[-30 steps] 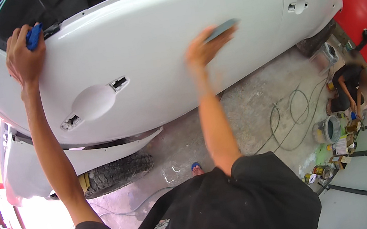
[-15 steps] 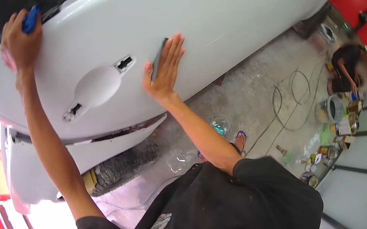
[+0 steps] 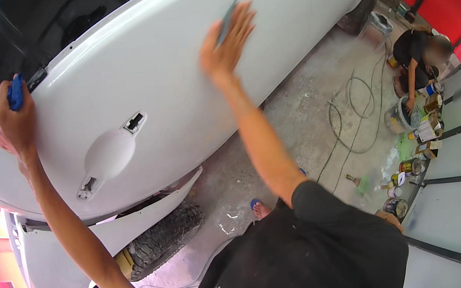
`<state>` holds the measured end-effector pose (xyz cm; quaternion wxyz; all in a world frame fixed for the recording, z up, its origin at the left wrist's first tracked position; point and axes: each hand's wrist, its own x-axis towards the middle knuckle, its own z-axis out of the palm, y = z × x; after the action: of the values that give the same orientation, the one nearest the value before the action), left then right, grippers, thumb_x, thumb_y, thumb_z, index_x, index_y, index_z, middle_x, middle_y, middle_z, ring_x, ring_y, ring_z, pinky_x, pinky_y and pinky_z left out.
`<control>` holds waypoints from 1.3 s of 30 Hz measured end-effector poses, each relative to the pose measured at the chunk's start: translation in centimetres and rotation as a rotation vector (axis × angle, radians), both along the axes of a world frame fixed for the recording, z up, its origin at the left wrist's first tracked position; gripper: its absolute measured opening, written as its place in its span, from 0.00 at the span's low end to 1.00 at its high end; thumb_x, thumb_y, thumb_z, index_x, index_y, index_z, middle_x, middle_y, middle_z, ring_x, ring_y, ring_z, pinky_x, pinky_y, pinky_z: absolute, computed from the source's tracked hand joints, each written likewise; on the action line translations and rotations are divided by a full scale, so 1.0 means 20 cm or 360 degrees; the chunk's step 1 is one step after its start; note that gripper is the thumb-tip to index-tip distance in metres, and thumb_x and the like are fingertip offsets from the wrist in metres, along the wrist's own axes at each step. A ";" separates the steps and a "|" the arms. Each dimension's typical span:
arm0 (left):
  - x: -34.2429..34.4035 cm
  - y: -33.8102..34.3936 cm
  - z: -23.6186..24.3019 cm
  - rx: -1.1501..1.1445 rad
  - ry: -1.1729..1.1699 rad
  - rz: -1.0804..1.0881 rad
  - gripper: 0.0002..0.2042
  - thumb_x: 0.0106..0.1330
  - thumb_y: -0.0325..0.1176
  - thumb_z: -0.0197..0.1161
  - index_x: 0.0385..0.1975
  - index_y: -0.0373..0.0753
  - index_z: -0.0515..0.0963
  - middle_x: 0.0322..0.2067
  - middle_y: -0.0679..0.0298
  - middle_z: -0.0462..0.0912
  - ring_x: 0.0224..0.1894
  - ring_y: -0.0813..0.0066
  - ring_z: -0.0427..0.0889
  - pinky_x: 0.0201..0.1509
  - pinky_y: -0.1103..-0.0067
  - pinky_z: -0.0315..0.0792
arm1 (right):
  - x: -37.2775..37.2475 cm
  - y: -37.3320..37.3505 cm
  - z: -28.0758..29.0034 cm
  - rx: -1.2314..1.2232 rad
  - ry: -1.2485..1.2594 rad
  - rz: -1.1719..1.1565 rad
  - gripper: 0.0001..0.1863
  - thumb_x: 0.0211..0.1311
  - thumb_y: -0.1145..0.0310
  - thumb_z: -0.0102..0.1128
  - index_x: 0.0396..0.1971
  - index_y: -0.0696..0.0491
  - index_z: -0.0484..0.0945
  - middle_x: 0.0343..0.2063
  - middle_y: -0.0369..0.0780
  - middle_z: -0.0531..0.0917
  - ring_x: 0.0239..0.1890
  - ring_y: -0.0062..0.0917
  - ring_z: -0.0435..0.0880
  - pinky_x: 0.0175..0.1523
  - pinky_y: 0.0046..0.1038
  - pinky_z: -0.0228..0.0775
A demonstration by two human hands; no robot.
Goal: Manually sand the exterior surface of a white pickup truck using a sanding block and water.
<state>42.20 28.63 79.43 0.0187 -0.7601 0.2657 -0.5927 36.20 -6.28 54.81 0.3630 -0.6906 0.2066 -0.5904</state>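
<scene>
A white car door panel [image 3: 175, 92] fills the upper part of the view, with a round handle recess [image 3: 110, 155] and bare slots at both ends. My left hand [image 3: 14, 122] rests at the door's upper edge beside the dark window, fingers curled round a crumpled blue cloth [image 3: 16, 94]. Farther right, my right hand [image 3: 226, 46] lies against the panel, slightly blurred, fingers stretched out. Under it, pinned between thumb and fingers, is a grey sheet that looks like sandpaper [image 3: 230, 19]; most of it is hidden by the hand.
A loose fender [image 3: 152, 218] and a tire [image 3: 165, 243] stand at lower left. Hoses [image 3: 351, 117] coil across the concrete floor. At right, another person [image 3: 417, 56] crouches, reaching to a bucket [image 3: 399, 117]; several cans [image 3: 410, 166] line the wall.
My right hand has slid along the panel, up and away from the handle recess, taking the grey sheet with it. The view has shifted; my left hand still grips the cloth at the window edge.
</scene>
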 end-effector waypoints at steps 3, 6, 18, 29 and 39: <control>0.00 -0.03 -0.02 -0.0042 -0.0031 0.0042 0.09 0.65 0.37 0.71 0.37 0.39 0.84 0.35 0.63 0.83 0.41 0.61 0.82 0.46 0.68 0.75 | 0.03 -0.19 0.14 0.0215 -0.0129 -0.0022 0.41 0.80 0.47 0.31 0.78 0.61 0.37 0.79 0.55 0.40 0.81 0.53 0.34 0.81 0.51 0.22; 0.01 -0.02 -0.02 -0.0028 -0.0098 0.0077 0.09 0.65 0.36 0.71 0.37 0.39 0.84 0.35 0.64 0.83 0.41 0.62 0.82 0.46 0.68 0.75 | -0.01 0.14 -0.02 0.0129 -0.0119 0.0069 0.42 0.80 0.44 0.28 0.78 0.61 0.34 0.80 0.52 0.39 0.82 0.47 0.33 0.81 0.49 0.19; 0.04 -0.04 -0.04 -0.0056 -0.0109 0.0224 0.08 0.64 0.37 0.71 0.38 0.42 0.84 0.34 0.66 0.83 0.40 0.64 0.82 0.45 0.69 0.77 | -0.01 -0.09 -0.10 0.0192 -0.0159 0.0038 0.41 0.80 0.46 0.30 0.79 0.59 0.37 0.79 0.52 0.40 0.82 0.47 0.36 0.81 0.50 0.21; 0.05 0.00 -0.07 -0.0070 -0.0093 0.0210 0.07 0.65 0.36 0.70 0.37 0.42 0.84 0.34 0.65 0.83 0.39 0.64 0.82 0.45 0.68 0.77 | 0.02 -0.54 -0.05 0.0342 -0.0150 -0.0046 0.38 0.82 0.50 0.28 0.78 0.62 0.39 0.79 0.56 0.40 0.81 0.48 0.35 0.81 0.51 0.23; 0.05 0.01 -0.07 -0.0093 -0.0060 0.0269 0.06 0.65 0.35 0.70 0.38 0.43 0.85 0.34 0.65 0.83 0.40 0.64 0.83 0.46 0.69 0.77 | 0.05 -0.92 -0.03 0.0296 0.0002 -0.0073 0.41 0.81 0.45 0.27 0.78 0.62 0.35 0.79 0.56 0.39 0.82 0.46 0.34 0.82 0.45 0.22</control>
<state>43.13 28.82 77.94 0.0513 -0.7687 0.1828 -0.6108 37.15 -24.58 54.18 0.4117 -0.6495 0.2766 -0.5764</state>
